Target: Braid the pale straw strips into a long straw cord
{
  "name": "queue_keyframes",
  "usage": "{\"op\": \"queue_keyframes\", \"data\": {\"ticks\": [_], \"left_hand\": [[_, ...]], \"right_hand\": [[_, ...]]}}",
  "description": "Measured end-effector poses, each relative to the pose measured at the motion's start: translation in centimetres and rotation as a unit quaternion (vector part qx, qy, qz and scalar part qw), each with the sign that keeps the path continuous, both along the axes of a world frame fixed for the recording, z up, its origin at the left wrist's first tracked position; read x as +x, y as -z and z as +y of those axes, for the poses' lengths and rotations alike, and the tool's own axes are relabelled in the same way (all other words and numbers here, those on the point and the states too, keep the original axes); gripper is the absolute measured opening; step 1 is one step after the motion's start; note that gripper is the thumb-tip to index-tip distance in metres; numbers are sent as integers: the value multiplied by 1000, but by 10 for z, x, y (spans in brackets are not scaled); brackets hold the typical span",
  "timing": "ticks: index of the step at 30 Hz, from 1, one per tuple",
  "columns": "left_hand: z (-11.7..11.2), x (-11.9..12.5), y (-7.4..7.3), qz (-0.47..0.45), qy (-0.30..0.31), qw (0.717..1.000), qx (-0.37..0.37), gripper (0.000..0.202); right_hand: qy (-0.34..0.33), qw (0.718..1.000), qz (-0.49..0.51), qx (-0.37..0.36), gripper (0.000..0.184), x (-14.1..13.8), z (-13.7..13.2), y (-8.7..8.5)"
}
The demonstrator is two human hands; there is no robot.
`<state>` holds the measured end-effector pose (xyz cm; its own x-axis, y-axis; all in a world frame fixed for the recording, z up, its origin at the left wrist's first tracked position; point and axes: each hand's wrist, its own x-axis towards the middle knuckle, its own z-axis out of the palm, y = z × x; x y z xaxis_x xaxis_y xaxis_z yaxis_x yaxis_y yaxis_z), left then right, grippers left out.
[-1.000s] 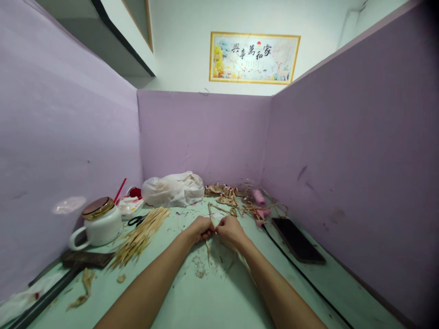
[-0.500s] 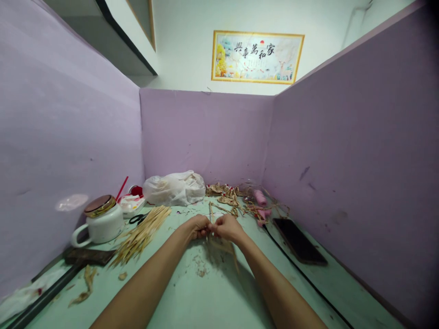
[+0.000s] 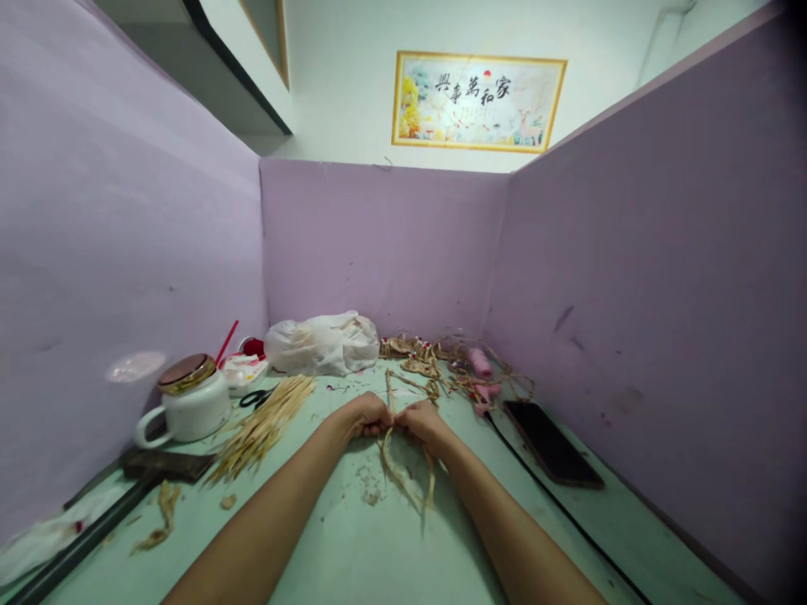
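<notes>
Over the middle of the green tabletop (image 3: pixel 353 546), my left hand (image 3: pixel 367 415) and my right hand (image 3: pixel 421 420) meet fingertip to fingertip. Both are closed in a pinch on thin straw strands (image 3: pixel 431 483), whose loose ends hang below the fingers toward me. A narrow straw length (image 3: pixel 390 391) runs from the fingertips away toward the back; whether it is braided is too small to tell. The exact grip point is hidden behind the fingers. Left of my left hand lies a fanned bundle of pale straw (image 3: pixel 268 428).
At left are a lidded white mug (image 3: pixel 198 412), a hammer (image 3: pixel 167 465) and black scissors (image 3: pixel 254 397). A white plastic bag (image 3: pixel 323 344), woven straw pieces (image 3: pixel 422 361) and a pink thread spool (image 3: pixel 480 363) line the back. A phone (image 3: pixel 553 445) and black cable (image 3: pixel 555 504) lie right.
The straw ends below my hands, blurred before, now hang in clearer view. My right hand has turned slightly and sits lower. The view has shifted a little.
</notes>
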<state>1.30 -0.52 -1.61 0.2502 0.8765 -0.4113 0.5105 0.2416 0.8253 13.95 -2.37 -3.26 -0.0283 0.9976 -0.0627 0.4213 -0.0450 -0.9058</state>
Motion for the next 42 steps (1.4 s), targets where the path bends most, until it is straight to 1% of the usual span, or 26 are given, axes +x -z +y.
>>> {"op": "queue_keyframes", "data": {"ticks": [2,4,5,7,9,14,16,17,19,21,24,26,27,29,31,32,34,36,39,42], "left_hand": [[-1,1,-2,31,15,998,52,8],[-3,1,-5,64,52,992,92,8],[-3,0,-7,74,73,990,101,8],[-3,-5,-12,74,97,988,92,6],[-3,-14,-16,64,99,990,76,8],[1,-48,-32,50,91,994,18,27],[4,-64,-41,54,54,997,30,31],[6,-72,-46,65,14,996,65,29],[10,-89,-52,104,-77,981,142,20],[12,-107,-55,143,-149,959,196,11],[12,-133,-51,177,-203,935,229,7],[12,-146,-43,193,-213,923,256,7],[13,-149,-39,203,-208,919,267,7],[16,-150,-31,240,-187,910,282,5],[21,-146,-24,302,-185,891,284,3],[23,-143,-22,335,-197,877,283,6],[27,-138,-17,386,-241,844,283,14],[29,-136,-14,410,-271,825,277,22],[29,-138,-10,423,-265,824,267,26],[27,-140,-10,427,-256,827,262,27]], "right_hand": [[15,1000,-3,-13,13,2,1,1],[17,1000,11,-22,11,3,0,0],[13,999,23,-25,11,3,-2,-1],[9,998,48,-35,12,3,-5,-3],[11,997,65,-49,15,2,-8,-5],[20,994,84,-66,17,2,-9,-5],[21,993,89,-70,17,2,-8,-4],[20,993,91,-72,17,2,-8,-4],[18,992,95,-76,17,2,-7,-3],[16,992,101,-78,17,1,-8,-4],[15,991,107,-81,18,1,-9,-4],[11,990,110,-83,17,1,-9,-5],[9,990,110,-83,17,1,-9,-5],[5,991,108,-82,16,1,-9,-4],[2,991,104,-80,16,1,-9,-3],[1,992,103,-78,16,1,-8,-2],[-2,992,103,-76,16,1,-8,-2],[-3,992,105,-75,16,1,-7,-1],[1,991,108,-75,15,1,-7,-2],[2,991,110,-77,14,1,-9,-3]]}}
